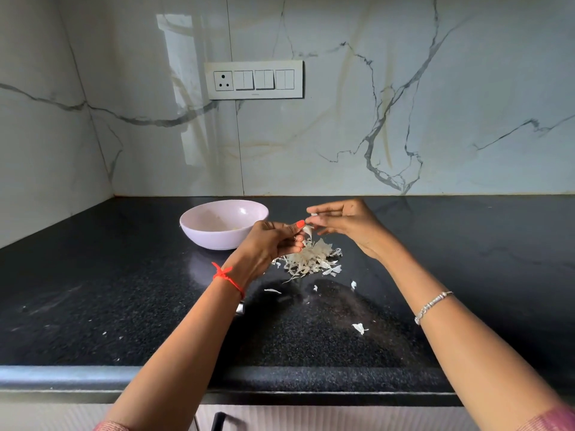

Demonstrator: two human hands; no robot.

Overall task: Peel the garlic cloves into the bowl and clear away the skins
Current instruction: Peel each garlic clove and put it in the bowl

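Note:
My left hand [273, 241] grips a garlic clove [308, 231] with curled fingers, just above a pile of papery skins [311, 259] on the black counter [124, 300]. My right hand [345, 220] pinches a small piece of skin [313, 214] at the clove's top. A pale pink bowl [217, 241] stands to the left behind my left hand, with a few peeled cloves [231, 228] dimly visible inside.
Loose skin flakes [359, 328] lie scattered on the counter nearer to me. A marble wall with a switch panel [253, 79] stands behind, and another wall closes the left side. The counter's front edge [77, 376] runs across the bottom.

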